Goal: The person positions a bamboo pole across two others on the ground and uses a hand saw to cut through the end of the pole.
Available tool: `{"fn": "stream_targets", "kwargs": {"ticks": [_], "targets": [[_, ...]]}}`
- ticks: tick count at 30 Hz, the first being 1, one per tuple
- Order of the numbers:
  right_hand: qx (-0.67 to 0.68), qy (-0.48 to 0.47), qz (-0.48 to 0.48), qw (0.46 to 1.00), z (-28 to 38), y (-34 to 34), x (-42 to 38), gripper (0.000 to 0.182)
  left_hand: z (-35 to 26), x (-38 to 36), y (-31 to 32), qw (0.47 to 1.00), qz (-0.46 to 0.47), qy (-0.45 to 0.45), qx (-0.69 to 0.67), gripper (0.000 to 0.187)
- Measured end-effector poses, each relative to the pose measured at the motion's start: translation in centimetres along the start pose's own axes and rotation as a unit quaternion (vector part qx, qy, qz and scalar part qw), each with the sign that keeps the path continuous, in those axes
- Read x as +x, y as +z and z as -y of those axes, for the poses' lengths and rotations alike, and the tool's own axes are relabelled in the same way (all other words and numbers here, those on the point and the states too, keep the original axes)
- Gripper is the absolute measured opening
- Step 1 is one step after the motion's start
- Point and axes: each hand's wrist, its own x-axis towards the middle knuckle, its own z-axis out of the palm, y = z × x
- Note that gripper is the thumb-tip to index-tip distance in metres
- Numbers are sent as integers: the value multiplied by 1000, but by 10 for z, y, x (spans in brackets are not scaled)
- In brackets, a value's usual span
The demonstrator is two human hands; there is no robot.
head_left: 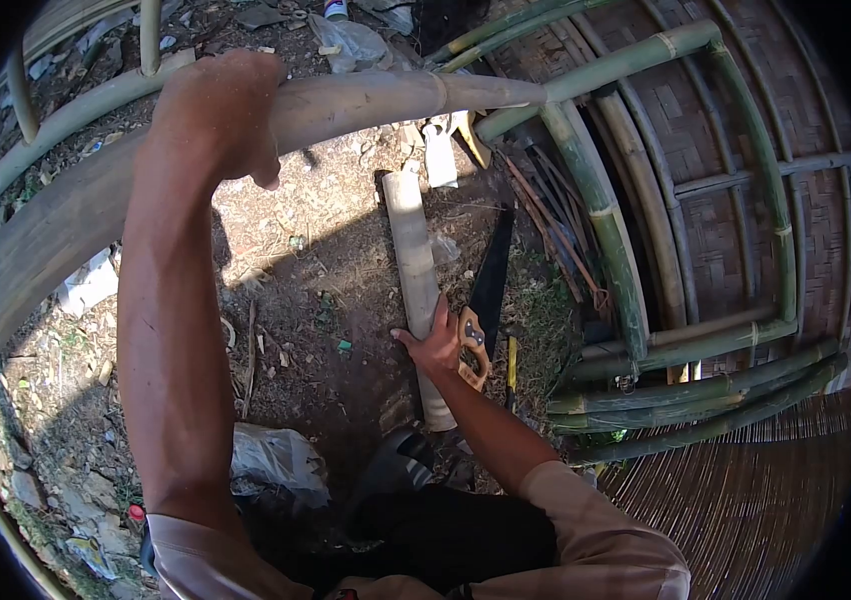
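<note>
A long, thick bamboo pole (366,105) runs across the upper part of the head view and bends down the left side through lens distortion. My left hand (221,110) is closed over the top of it, fingers wrapped round. Below, a short cut length of bamboo (409,230) lies on the dirt, pointing away from me. My right hand (433,345) grips its near part, thumb on the left side and fingers on the right. Close beside that hand lies a handsaw (491,275) with a wooden handle and dark blade.
A green bamboo frame (606,210) stands at right before a woven bamboo wall (716,240). Metal rods (556,210) lie beside it. A yellow-handled tool (512,365) is near the saw. Plastic bags (276,460) and scraps litter the ground. A bamboo rail (66,125) curves at upper left.
</note>
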Motion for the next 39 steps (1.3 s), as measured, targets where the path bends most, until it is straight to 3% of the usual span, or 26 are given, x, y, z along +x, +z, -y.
{"fn": "stream_targets", "kwargs": {"ticks": [2, 6, 8, 12, 14, 18, 20, 27, 29, 39], "targets": [[9, 1, 5, 1000, 0, -1, -1, 124, -2, 1, -4, 998, 56, -14, 18, 81], [4, -2, 4, 1000, 0, -1, -1, 126, -1, -1, -3, 999, 50, -15, 13, 82], [12, -7, 1, 1000, 0, -2, -2, 123, 1, -3, 0, 1000, 5, 8, -10, 64], [4, -6, 2, 1000, 1, -2, -2, 122, -1, -3, -2, 1000, 9, 5, -9, 64], [12, -6, 3, 1000, 2, -3, -2, 122, -2, 0, -4, 998, 59, -16, 14, 85], [11, -1, 6, 1000, 4, -6, -3, 122, -3, -1, -4, 999, 50, -15, 9, 82], [14, 16, 25, 999, 6, -8, -3, 122, -1, -3, -3, 1000, 24, 7, -8, 63], [10, 6, 17, 1000, 1, -3, -1, 122, -1, -1, -2, 1000, 25, 5, 4, 64], [6, 6, 18, 1000, 1, -3, -1, 122, -1, -1, -2, 999, 34, -3, 8, 77], [-7, 8, 18, 1000, 2, -3, -2, 124, 0, -2, -3, 999, 35, 3, -5, 66]]}}
